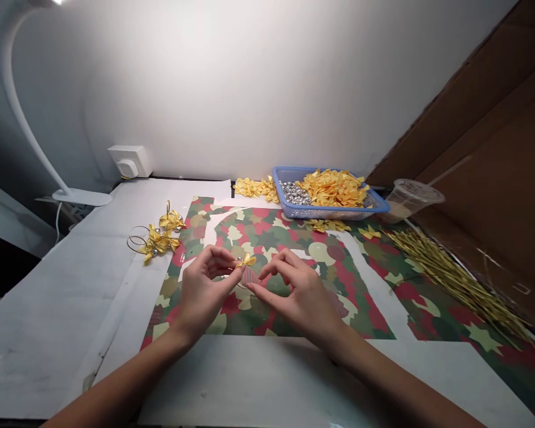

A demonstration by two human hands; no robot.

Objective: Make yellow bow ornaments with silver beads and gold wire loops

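A big white surface (57, 333) fills the low part of the view. A sheet of red and green patterned paper (361, 309) lies on it and runs off the right edge. Behind them is a white wall (249, 89), with brown cardboard (485, 148) at the right and a white lamp (27, 119) at the left, cut off at the top.

A blue basket (339, 214) holds a heap of yellow ribbon bits (332, 189) and silver beads (294, 192). A clear plastic cup (410, 199) lies tipped just beside it. A bunch of thin gold sticks (455, 279) lies at the right. Yellow bows on wire rings (158, 238) sit at the left.

In the middle, the left hand (203, 291) has its grip closed on a small yellow bow (247, 260). The right hand (298, 297) is very near, but its fingers hide part of the bow, so I cannot tell if its grip is on it. A small striped red bit (249, 275) below the bow is hard to make out; it may be part of the same piece.
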